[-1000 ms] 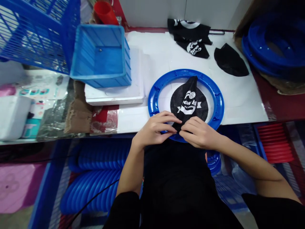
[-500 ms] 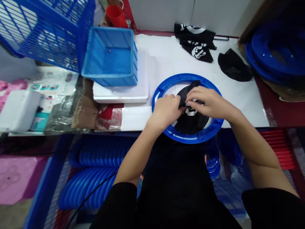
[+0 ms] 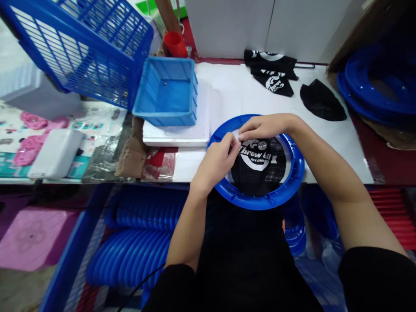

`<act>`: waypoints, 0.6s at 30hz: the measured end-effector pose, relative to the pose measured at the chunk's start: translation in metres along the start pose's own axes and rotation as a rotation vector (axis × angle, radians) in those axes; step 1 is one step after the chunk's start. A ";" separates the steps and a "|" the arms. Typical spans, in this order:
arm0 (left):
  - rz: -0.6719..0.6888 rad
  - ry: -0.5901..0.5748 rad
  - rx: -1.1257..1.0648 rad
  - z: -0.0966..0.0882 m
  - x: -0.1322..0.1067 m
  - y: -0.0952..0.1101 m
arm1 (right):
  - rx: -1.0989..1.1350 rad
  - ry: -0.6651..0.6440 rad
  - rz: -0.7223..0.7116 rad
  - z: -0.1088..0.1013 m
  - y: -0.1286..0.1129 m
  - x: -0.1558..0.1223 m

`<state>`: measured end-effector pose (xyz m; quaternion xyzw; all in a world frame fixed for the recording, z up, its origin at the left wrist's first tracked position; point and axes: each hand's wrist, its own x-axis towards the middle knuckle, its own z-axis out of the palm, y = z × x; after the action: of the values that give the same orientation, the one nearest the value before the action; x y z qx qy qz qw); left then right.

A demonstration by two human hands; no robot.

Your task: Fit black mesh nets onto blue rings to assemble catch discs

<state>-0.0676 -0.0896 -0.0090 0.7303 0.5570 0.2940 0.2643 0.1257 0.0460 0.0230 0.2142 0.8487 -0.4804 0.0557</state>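
A blue plastic ring [image 3: 295, 171] lies at the front edge of the white work surface, close to my body. Inside it is a round black mesh fabric [image 3: 260, 167] with white printed lettering, now mostly spread flat. My left hand [image 3: 221, 159] is closed in a pinch at the fabric's upper left edge, its wrist over the ring's left side. Just beside it, my right hand [image 3: 260, 128] pinches the same edge, reaching across the far side of the ring. The fingertips nearly meet, and they hide the bit of edge between them.
More black fabric pieces [image 3: 274, 82] and a folded black piece [image 3: 322, 100] lie at the back right. Blue rings [image 3: 373, 82] are stacked at right. On the left stand a light blue bin [image 3: 164, 93], a blue basket [image 3: 94, 56] and a red cup [image 3: 175, 43]. Stacked blue rings [image 3: 130, 258] sit below.
The bunched fabric has opened out, showing its print. Both hands have shifted to its upper left edge, the right one moving left. The camera view has turned slightly left.
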 end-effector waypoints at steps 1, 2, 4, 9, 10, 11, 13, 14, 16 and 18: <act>0.003 -0.005 -0.011 0.001 0.000 -0.002 | 0.018 -0.045 0.039 -0.005 0.001 0.002; 0.012 -0.013 -0.022 0.002 0.000 -0.003 | 0.029 -0.090 0.072 -0.010 0.001 0.004; 0.044 -0.021 -0.050 0.008 0.001 -0.007 | 0.060 -0.155 0.101 -0.018 0.002 0.009; 0.072 0.052 -0.269 0.019 -0.003 -0.016 | 0.194 -0.220 0.070 -0.019 0.010 0.016; 0.055 0.082 -0.341 0.019 -0.005 -0.017 | 0.221 -0.219 0.062 -0.017 0.012 0.016; 0.037 0.120 -0.404 0.019 -0.007 -0.018 | 0.253 -0.214 0.050 -0.014 0.015 0.017; 0.015 0.217 -0.472 0.019 -0.012 -0.020 | 0.316 -0.198 0.020 -0.008 0.017 0.017; 0.018 0.270 -0.467 0.019 -0.014 -0.019 | 0.332 -0.188 0.002 -0.005 0.017 0.017; 0.039 0.360 -0.381 0.020 -0.019 -0.017 | 0.321 -0.184 -0.030 -0.001 0.014 0.017; 0.037 0.425 -0.228 0.021 -0.024 -0.014 | 0.268 -0.180 -0.043 0.003 0.010 0.018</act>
<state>-0.0666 -0.1110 -0.0366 0.6275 0.5500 0.5068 0.2166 0.1129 0.0536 0.0085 0.1574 0.7731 -0.6075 0.0922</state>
